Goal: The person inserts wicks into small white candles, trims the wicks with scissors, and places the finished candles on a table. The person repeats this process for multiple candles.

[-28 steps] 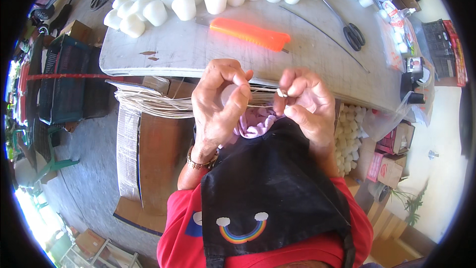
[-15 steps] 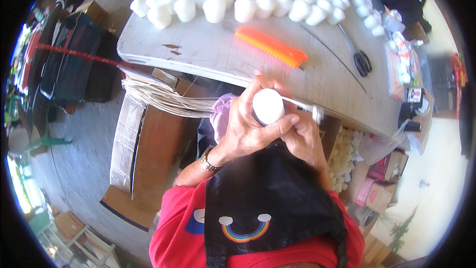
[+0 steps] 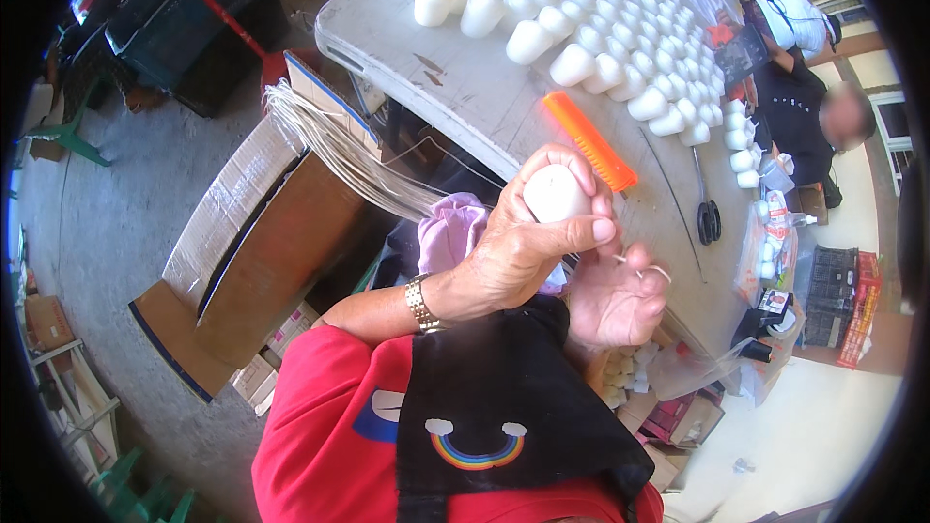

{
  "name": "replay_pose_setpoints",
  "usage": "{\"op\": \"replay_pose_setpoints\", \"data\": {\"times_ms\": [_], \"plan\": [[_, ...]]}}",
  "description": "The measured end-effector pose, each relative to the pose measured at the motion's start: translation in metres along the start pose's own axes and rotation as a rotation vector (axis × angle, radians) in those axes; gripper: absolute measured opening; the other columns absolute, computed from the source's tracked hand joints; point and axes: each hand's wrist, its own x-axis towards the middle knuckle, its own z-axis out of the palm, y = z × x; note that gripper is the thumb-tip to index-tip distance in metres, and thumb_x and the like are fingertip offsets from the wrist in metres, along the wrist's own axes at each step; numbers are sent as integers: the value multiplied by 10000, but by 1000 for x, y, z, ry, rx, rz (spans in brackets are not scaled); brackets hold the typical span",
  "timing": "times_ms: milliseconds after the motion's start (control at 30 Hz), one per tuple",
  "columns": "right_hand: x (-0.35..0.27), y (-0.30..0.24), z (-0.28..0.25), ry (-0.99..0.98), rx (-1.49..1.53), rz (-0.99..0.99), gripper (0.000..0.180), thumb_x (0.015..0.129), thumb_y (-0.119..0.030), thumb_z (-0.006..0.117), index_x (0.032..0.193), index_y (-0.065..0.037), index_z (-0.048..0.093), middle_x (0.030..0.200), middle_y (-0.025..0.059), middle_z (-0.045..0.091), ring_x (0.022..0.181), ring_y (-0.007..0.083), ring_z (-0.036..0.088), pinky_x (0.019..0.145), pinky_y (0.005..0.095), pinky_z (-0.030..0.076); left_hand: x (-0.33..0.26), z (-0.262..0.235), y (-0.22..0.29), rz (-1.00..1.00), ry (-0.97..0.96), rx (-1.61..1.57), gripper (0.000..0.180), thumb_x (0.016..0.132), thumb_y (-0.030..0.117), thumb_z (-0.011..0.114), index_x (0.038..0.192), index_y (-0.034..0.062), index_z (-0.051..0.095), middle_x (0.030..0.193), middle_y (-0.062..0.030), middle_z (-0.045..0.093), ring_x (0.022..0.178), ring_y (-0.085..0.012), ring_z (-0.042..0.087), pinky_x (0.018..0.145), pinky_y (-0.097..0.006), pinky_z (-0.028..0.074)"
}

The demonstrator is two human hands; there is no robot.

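My left hand (image 3: pixel 523 252) grips a white candle (image 3: pixel 554 194), raised in front of me at the near edge of the grey table (image 3: pixel 465 97). My right hand (image 3: pixel 615 295) is just below and right of it, pinching a thin white wick (image 3: pixel 641 266) between its fingers. An orange comb (image 3: pixel 589 140) lies on the table right behind the candle. Black scissors (image 3: pixel 707 213) lie to the right of the comb. Several rows of white candles (image 3: pixel 591 29) fill the far part of the table. A black apron with a rainbow covers my lap.
A bundle of white wick strings (image 3: pixel 339 150) drapes over an open cardboard box (image 3: pixel 252 252) left of me. A pink cloth (image 3: pixel 450 232) lies under my left forearm. Dark crates (image 3: pixel 184 19) stand at far left. Another person (image 3: pixel 804 97) sits across the table at upper right.
My left hand picked up a white candle and now holds it higher and further right. The right hand has dropped below it with the wick. The view has swung left.
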Motion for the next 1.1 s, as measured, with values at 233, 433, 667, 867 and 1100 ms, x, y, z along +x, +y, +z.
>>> {"op": "replay_pose_setpoints", "data": {"times_ms": [233, 433, 667, 867, 1100], "plan": [[3, 8, 16, 104, -21, -48, 195, 987, -312, 497, 983, -130, 566, 749, 1, 469, 620, 145, 469, 676, 331, 439, -7, 0, 0, -28, -34, 63, 310, 793, -26, 692, 966, 103, 469, 818, -46, 569, 614, -153, 583, 1133, -467, 271], [3, 0, 16, 261, 211, -19, 231, 992, -309, 476, 856, -126, 511, 665, -9, 420, 541, 124, 375, 609, 314, 419, -8, 0, -6, -24, -64, 73, 268, 805, 11, 689, 928, 110, 473, 779, -43, 564, 593, -138, 565, 1149, -491, 232], [3, -3, 18, 300, -23, 39, 299, 981, -301, 485, 745, -137, 404, 581, -17, 324, 529, 134, 332, 551, 314, 401, -8, -5, -9, -79, -1, 75, 191, 772, -13, 705, 809, 73, 540, 665, 19, 528, 539, -62, 492, 840, -286, 486], [2, -7, 10, 232, -112, 132, 279, 956, -282, 487, 740, -134, 389, 547, -16, 315, 464, 133, 304, 467, 347, 419, -5, -16, -6, -113, -126, 158, 154, 789, 12, 636, 785, 90, 504, 565, -8, 497, 550, -128, 526, 1125, -477, 307], [2, -9, 12, 136, -81, 217, 293, 934, -254, 505, 707, -102, 399, 526, -7, 373, 453, 102, 310, 469, 278, 343, -7, -20, 3, -185, -116, 146, 171, 746, 3, 708, 777, 63, 551, 614, 14, 531, 489, -57, 471, 924, -329, 507]]}}
